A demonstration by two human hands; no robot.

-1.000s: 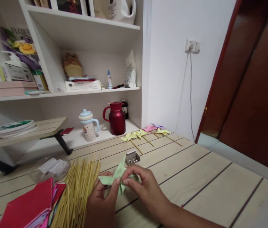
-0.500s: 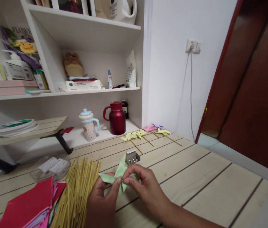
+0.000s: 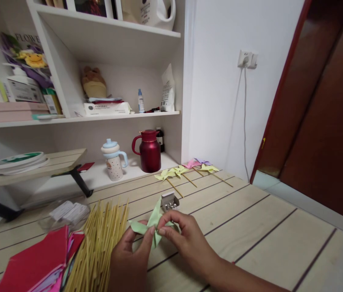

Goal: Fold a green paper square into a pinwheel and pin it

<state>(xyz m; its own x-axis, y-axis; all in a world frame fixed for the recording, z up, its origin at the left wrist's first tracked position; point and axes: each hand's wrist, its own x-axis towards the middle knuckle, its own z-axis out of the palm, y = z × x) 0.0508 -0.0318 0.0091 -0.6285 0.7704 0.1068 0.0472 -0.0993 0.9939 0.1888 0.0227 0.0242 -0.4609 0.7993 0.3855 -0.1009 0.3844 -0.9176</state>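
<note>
A light green paper pinwheel (image 3: 154,219) is held between my two hands above the table. My left hand (image 3: 133,251) pinches it from the left, thumb near its centre. My right hand (image 3: 183,239) has thumb and forefinger closed at the pinwheel's middle; whether a small pin sits between those fingertips is hard to make out. Just behind my right hand stands a small open box (image 3: 170,201) with shiny metal pins in it. To the left of my left hand lies a thick bundle of thin bamboo sticks (image 3: 98,247).
Red and coloured paper sheets (image 3: 34,259) lie at the front left, with a clear plastic bag (image 3: 67,213) behind. Finished pinwheels on sticks (image 3: 174,172) rest at the table's far edge. A red thermos jug (image 3: 149,152) and a lidded cup (image 3: 114,160) stand on the low shelf.
Both hands stay in nearly the same place. The green pinwheel has shifted slightly, its left blade a little to the right; both hands keep their pinch.
</note>
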